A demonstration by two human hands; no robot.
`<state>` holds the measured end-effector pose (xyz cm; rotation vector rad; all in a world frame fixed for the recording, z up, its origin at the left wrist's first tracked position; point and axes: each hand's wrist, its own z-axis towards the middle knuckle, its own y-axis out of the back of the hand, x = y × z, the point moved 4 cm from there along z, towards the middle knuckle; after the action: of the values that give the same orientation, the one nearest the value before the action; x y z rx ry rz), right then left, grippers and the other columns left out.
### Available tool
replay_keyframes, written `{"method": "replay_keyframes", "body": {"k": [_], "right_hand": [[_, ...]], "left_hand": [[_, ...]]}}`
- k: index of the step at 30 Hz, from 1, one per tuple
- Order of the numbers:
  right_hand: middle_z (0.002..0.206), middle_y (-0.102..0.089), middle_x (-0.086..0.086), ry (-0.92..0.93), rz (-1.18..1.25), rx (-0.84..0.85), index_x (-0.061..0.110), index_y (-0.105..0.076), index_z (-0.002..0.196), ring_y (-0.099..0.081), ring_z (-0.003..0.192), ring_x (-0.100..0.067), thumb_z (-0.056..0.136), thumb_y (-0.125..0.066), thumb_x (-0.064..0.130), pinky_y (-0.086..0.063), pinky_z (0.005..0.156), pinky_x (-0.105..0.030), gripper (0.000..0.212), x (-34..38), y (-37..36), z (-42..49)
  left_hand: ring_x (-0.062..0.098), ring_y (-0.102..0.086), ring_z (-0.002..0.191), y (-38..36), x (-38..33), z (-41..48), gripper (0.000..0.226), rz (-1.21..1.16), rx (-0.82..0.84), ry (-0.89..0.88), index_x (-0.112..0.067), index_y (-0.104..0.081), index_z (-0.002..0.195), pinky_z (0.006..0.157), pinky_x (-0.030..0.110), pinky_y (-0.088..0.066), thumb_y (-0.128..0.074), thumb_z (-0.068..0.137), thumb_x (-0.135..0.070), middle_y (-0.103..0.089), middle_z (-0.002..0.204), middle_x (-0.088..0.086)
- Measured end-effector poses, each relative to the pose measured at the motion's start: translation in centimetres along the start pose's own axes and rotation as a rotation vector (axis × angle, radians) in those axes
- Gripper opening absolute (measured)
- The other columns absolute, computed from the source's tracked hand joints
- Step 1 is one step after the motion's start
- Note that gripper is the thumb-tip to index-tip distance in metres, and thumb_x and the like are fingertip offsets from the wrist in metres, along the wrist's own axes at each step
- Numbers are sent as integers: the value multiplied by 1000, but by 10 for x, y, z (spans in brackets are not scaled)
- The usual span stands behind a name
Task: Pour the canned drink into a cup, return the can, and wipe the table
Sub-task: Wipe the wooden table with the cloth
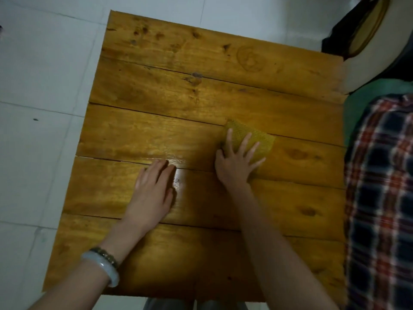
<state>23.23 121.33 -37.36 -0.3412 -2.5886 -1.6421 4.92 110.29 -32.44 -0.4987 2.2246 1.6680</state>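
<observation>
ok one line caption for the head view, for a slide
Right hand presses a yellow cloth flat on the wooden plank table; left hand rests open beside it.

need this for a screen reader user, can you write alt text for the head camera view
A person's right hand presses flat, fingers spread, on a yellow cloth on a wooden plank table, while the left hand rests flat, palm down, on the wood beside it. No can or cup is in view; a plaid fabric lies along the table's right edge.
</observation>
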Motion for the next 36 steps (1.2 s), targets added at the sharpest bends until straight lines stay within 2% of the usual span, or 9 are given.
{"method": "replay_keyframes", "body": {"k": [3,7,12,15,17,22,25,32,36], "right_hand": [[156,16,-13,182,-102,3,41,6,147,15,140,-43,87,-16,61,13,100,-71,67,35,-25,-31],[156,-16,-15,263,-109,17,36,-21,147,-11,141,-44,80,-21,65,-1,102,-71,73,34,-46,-81],[157,-5,-13,489,125,105,27,-34,144,6,143,-32,76,-45,35,-2,112,-62,69,3,-46,-118],[148,-31,-17,322,516,-30,13,-58,125,-22,139,-31,79,-50,11,-20,114,-46,46,-22,-14,-115],[136,-42,-9,59,673,-114,11,-56,126,-37,127,-20,84,-53,4,-34,107,-32,42,-36,6,-99],[116,-55,0,-303,917,11,15,-48,128,-54,95,-10,85,-60,13,-47,78,-22,45,-40,21,-65],[92,-52,7,-416,1002,136,12,-48,125,-50,72,-1,87,-61,14,-39,55,-13,40,-37,15,-61],[79,-63,-11,-376,858,255,2,-67,95,-56,71,-18,83,-64,19,-48,63,-32,21,-37,15,-48],[88,-65,-8,-242,943,214,9,-64,90,-58,71,-16,84,-65,22,-44,58,-25,14,-48,31,-42]], "left_hand": [[23,-13,143,0,-5,3,57,-13,3,5,-12,-36,143,117,42,-10,-56,90,-16,-25,153,6],[23,-14,143,1,-8,4,54,-8,13,12,-11,-39,141,114,35,-6,-56,90,-16,-27,152,8],[22,-14,143,-8,-15,9,50,-39,65,68,-9,-44,138,111,29,-5,-55,89,-13,-30,151,8],[23,-27,136,-13,-20,14,44,-79,35,110,-6,-49,133,112,32,-17,-54,90,-13,-39,144,8],[24,-38,126,-17,-25,18,41,-164,3,159,-4,-51,130,106,32,-28,-56,91,-16,-46,135,8],[17,-53,99,-25,-31,30,43,-541,-87,498,-7,-51,122,84,29,-45,-68,85,-20,-53,110,2],[20,-56,89,-28,-28,38,38,-569,-130,704,-8,-51,113,73,30,-42,-69,83,-24,-57,96,2],[29,-62,72,-33,-20,53,17,-476,-47,840,-16,-59,72,64,33,-46,-68,82,-26,-63,68,5],[23,-53,75,-28,-36,57,23,-544,-149,590,-16,-49,69,66,33,-40,-66,84,-20,-57,75,6]]}}
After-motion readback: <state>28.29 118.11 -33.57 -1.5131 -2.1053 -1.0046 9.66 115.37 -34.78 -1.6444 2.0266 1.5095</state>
